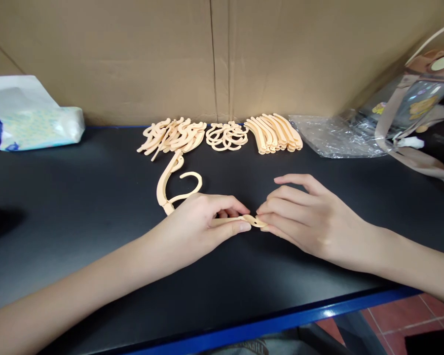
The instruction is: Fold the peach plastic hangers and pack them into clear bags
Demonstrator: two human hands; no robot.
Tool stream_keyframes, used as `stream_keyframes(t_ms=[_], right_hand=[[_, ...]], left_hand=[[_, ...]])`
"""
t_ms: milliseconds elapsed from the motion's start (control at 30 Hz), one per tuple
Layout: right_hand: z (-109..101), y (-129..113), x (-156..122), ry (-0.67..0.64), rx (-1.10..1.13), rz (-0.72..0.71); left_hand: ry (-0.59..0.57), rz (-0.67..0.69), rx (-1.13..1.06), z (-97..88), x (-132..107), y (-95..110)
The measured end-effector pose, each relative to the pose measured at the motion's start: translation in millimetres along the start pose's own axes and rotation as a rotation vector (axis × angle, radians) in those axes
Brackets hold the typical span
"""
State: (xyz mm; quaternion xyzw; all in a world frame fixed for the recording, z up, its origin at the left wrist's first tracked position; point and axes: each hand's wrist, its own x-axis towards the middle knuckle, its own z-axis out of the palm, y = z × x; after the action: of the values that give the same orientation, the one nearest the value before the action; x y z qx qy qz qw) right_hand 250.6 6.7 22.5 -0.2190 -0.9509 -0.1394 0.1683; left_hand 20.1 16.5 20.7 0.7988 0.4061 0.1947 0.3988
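Note:
My left hand (200, 222) is closed, thumb and fingers pinching a thin cream plastic hanger arm (256, 222) with a small hole near its end. Against that end press the bent fingertips of my right hand (314, 217), its index finger raised clear. What the right fingertips grip is partly hidden. Just beyond my left hand lies a joined hanger (162, 185) with a curled hook (196, 185), its near part covered by the hand. Farther back are a heap of wavy hanger arms (181, 135), a pile of hooks (227, 136) and a row of smoother curved arms (276, 133).
A clear plastic bag (333, 138) lies at the back right, beside a transparent bottle (422, 103) with a strap. A soft tissue pack (40, 128) stands at the back left. Cardboard (133, 59) backs the black table (77, 197), which has a blue front edge.

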Motion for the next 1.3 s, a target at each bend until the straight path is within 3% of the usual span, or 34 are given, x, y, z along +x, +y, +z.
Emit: stream_keyframes(t_ms=[300, 433, 567, 700, 900, 1133, 1300], right_hand=[[-4, -10, 0, 0.021, -0.04, -0.032], [-5, -2, 0, -0.006, -0.062, 0.029], [-6, 13, -3, -0.025, 0.02, 0.102], [-6, 25, -7, -0.034, 0.079, 0.176], [0, 24, -8, -0.108, 0.168, 0.197], [-5, 12, -2, -0.176, 0.363, 0.143], [-6, 4, -1, -0.12, 0.46, 0.114]], left_hand=[[-0.002, -0.018, 0.019, 3.2, -1, 3], [0.035, 0.097, 0.143, 5.2, -5, 2], [0.145, 0.249, 0.455, 1.7, -10, -1], [0.325, 0.17, 0.651, -3.7, -9, -13], [0.32, -0.048, 0.552, -4.1, -4, -31], [0.312, 0.009, 0.434, -1.7, -4, -28], [0.328, 0.012, 0.415, 0.2, -3, -30]])
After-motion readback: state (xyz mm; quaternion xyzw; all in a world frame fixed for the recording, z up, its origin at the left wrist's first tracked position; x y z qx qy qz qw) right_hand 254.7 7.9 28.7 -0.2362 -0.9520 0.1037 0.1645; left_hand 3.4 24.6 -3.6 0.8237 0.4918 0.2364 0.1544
